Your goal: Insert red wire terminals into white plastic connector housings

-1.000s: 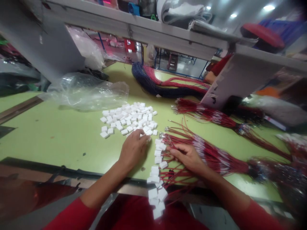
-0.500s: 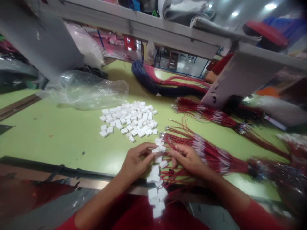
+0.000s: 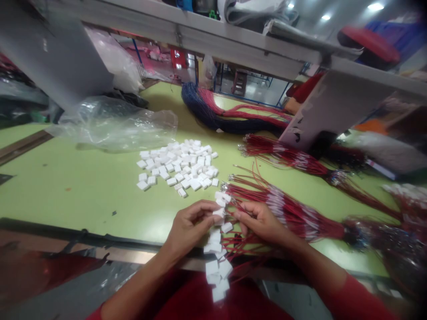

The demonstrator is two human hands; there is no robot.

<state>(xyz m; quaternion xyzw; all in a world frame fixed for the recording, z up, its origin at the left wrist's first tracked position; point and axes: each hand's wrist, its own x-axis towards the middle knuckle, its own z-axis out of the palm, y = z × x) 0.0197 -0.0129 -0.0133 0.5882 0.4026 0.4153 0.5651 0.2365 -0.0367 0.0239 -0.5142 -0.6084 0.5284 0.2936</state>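
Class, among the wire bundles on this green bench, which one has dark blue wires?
The far looped bundle: it is dark blue and red, while the nearer bundles show red wires and no blue.

Green workbench (image 3: 83, 195) | white connectors (image 3: 176, 164) | red wire bundles (image 3: 283, 155) (plastic bag (image 3: 113, 124) too)

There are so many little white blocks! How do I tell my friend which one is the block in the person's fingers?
Start at the big green table. Near its front edge, find the person's left hand; its fingertips pinch one small white block. Every other white block, in the big pile or the straggly line, lies loose, but this one is held.
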